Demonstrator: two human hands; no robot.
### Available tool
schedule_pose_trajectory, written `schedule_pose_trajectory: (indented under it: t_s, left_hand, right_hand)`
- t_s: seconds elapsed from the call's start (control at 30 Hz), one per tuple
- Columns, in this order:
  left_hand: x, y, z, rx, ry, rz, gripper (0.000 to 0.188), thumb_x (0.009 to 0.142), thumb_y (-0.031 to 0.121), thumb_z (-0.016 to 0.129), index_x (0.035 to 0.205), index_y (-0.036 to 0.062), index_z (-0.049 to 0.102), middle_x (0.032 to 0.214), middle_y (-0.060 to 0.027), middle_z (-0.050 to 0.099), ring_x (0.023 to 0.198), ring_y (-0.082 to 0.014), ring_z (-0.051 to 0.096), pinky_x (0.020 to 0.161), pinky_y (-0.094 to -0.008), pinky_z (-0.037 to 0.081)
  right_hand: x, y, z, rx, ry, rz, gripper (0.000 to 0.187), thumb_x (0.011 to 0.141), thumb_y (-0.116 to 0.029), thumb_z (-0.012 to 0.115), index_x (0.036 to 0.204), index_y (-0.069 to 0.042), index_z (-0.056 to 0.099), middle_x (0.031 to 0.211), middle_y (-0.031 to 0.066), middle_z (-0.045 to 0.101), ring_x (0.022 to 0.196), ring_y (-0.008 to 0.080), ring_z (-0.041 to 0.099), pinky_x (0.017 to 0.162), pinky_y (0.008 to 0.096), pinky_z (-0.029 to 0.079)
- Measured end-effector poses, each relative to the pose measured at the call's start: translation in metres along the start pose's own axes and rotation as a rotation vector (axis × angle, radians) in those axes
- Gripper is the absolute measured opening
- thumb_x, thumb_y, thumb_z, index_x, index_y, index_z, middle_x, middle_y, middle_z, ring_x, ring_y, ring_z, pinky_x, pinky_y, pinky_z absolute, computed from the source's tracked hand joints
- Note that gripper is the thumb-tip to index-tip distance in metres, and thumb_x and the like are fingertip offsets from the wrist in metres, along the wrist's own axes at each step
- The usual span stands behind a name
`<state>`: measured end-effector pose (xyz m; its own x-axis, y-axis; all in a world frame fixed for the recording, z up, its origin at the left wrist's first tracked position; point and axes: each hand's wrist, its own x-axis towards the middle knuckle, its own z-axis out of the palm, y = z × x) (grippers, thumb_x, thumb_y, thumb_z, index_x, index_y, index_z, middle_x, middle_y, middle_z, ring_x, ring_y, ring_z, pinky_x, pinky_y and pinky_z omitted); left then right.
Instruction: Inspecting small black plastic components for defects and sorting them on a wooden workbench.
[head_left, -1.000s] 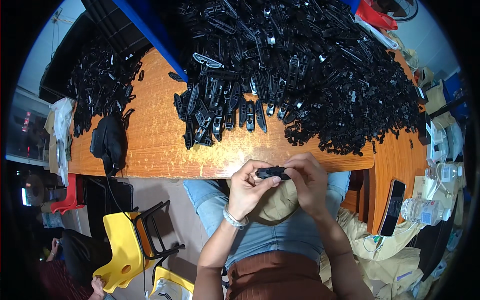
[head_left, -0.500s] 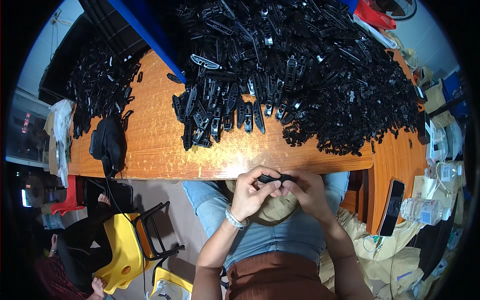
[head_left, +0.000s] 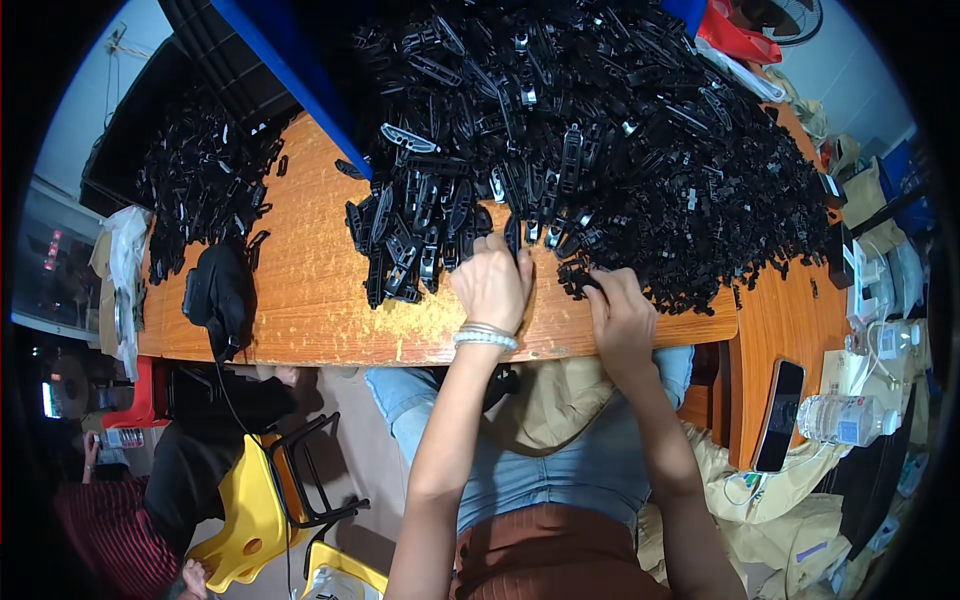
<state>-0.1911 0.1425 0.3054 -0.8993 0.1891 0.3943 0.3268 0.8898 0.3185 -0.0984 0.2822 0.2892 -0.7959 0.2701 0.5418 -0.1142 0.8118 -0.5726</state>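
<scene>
Both of my hands reach over the near edge of the wooden table. My left hand has its fingers curled down over a spot in the row of long black plastic parts, covering whatever lies beneath. One long black plastic part stands out beside its thumb. At the near edge of a heap of small black plastic parts, my right hand pinches a small black part between thumb and forefinger. A dark piece shows by my lap below the table edge.
A large heap of long black parts fills the far middle, beside a blue panel. A black pouch-like object with a cable lies left. A phone and a clear bottle are right. Another person sits left near a yellow chair.
My hands have parted from the black part they held together near my lap and moved forward onto the table. The left now reaches the long parts, the right the small ones. The other person has shifted.
</scene>
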Motion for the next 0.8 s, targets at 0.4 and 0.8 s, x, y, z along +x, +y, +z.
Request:
schedule_pose_trajectory:
  t_s: [0.4,0.8]
  left_hand:
    - [-0.065,-0.018,-0.038,-0.985,-0.286,-0.142,0.027,0.073,-0.005,0.073,0.098,-0.0040,0.062,0.091,-0.0055,0.063,0.078,-0.0093,0.060,0.067,-0.0204,0.050]
    - [-0.078,-0.006,-0.060,-1.416,-0.493,-0.418,0.020,0.083,-0.008,0.062,0.102,-0.0071,0.058,0.085,-0.0119,0.066,0.071,-0.0145,0.066,0.067,-0.0238,0.056]
  right_hand:
    - [-0.009,-0.020,-0.021,0.630,-0.158,0.151,0.010,0.079,0.004,0.064,0.088,0.002,0.061,0.082,0.0062,0.055,0.066,0.0110,0.051,0.054,0.0231,0.040]
    - [-0.006,-0.035,-0.032,0.493,-0.246,-0.081,0.014,0.079,0.000,0.066,0.093,0.000,0.061,0.080,0.0051,0.059,0.077,0.0131,0.055,0.060,0.0248,0.043]
